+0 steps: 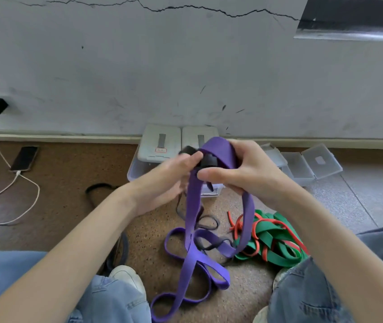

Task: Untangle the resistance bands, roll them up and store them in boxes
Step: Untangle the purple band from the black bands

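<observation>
A wide purple resistance band (194, 229) hangs from both my hands down to the floor, where it lies in loops between my knees. A thin black band (208, 160) is tangled with it at the top and trails down to the floor. My left hand (169, 178) pinches the black band where it crosses the purple one. My right hand (241, 169) grips the purple band's upper fold. A tangled heap of green bands (276, 241) and a thin red band (259, 231) lies on the floor to the right.
Two grey boxes with open lids (160, 143) stand against the wall behind my hands. Small clear open boxes (311, 162) sit at the right. A phone (24, 158) on a white charging cable lies at the left. My knees in jeans and white shoes frame the bottom.
</observation>
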`<act>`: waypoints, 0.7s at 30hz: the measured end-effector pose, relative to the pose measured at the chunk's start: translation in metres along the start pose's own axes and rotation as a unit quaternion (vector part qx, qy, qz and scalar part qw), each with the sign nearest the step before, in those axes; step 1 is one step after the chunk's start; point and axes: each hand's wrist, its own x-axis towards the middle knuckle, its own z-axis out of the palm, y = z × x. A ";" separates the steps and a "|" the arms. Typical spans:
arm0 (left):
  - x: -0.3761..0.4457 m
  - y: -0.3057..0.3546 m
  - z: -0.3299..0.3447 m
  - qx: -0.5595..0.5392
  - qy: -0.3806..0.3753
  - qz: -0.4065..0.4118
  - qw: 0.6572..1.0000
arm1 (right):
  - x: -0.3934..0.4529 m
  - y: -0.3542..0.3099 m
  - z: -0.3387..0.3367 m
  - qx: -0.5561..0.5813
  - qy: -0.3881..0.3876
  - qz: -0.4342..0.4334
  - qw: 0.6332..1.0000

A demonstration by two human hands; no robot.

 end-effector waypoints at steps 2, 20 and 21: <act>-0.003 -0.001 0.000 0.011 -0.032 -0.021 0.999 | 0.000 -0.004 -0.002 -0.007 -0.005 -0.007 1.000; -0.016 0.032 -0.012 0.030 0.216 -0.047 0.975 | 0.005 0.021 -0.022 -0.243 0.128 0.060 0.960; -0.017 0.033 -0.013 0.051 0.218 -0.059 0.973 | 0.006 0.022 -0.025 -0.232 0.171 0.049 0.956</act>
